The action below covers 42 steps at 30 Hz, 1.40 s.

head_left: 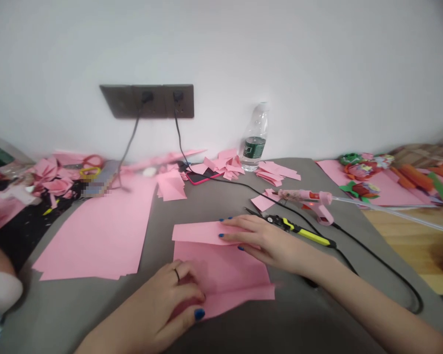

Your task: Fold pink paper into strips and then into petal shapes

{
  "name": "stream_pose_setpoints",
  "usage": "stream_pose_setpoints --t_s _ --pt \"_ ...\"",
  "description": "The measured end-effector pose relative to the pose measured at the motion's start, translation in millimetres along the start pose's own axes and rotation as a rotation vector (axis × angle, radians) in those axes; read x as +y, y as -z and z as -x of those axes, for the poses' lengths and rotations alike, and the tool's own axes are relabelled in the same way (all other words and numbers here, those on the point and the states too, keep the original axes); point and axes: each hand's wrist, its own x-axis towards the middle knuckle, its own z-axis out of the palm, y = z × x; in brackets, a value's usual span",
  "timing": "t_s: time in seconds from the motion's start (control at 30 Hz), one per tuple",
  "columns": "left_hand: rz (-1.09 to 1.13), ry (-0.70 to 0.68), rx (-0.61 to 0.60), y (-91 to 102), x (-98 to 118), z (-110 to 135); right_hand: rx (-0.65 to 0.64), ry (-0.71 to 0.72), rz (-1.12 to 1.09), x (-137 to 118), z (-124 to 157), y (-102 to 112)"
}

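A folded sheet of pink paper (221, 265) lies on the grey tabletop (74, 305) in front of me. My left hand (166, 300), with a ring on one finger, is curled over its lower left part. My right hand (258, 241) lies across the upper fold, fingertips on the paper. Just beyond those fingers is a yellow-and-black craft knife (299, 231). A pink glue gun (310, 201) stands further right, with a long glue stick (387, 210) reaching rightward from it.
A stack of pink paper (92, 231) lies to the left, with scraps, red-handled scissors (92, 161) and a phone (203, 176) beyond. Black cords (387, 275) cross the table. A co-worker's arm (0, 290) enters at left. A plastic bottle (256, 140) stands by the wall.
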Motion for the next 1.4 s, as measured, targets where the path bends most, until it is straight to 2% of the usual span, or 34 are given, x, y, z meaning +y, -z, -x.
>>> stream_pose_setpoints --t_s 0.1,0.17,0.37,0.43,0.5,0.6,0.7,1.07,1.4 --pt "-0.029 -0.092 -0.061 0.0 2.2 -2.0 -0.040 0.022 0.030 -1.4 -0.8 -5.9" --pt "-0.056 -0.167 -0.029 -8.8 -1.5 -2.7 -0.052 0.032 0.080 -2.6 2.1 -15.7" --pt "-0.274 -0.280 0.344 -55.9 -15.8 -6.7 -0.040 -0.019 0.249 -8.1 12.1 -42.8" --pt "-0.383 -0.324 0.403 -65.7 -18.5 -8.2 -0.030 -0.029 0.276 -9.8 13.3 -46.2" --pt "-0.483 -0.313 0.410 -70.5 -21.5 -9.7 -0.029 -0.029 0.279 -10.3 14.2 -47.8" --pt "-0.575 -0.213 0.396 -72.2 -27.6 -11.4 -0.035 -0.024 0.265 -9.4 15.7 -49.3" --pt "-0.599 -0.170 0.376 -72.6 -33.8 -11.7 -0.040 -0.029 0.261 -9.7 17.5 -51.2" --pt "-0.572 -0.165 0.374 -74.7 -37.7 -11.7 -0.033 -0.091 0.229 -28.2 27.4 -62.1" --pt "-0.552 -0.128 0.392 -70.3 -31.9 -21.9 -0.012 -0.110 0.193 -26.1 26.3 -64.0"
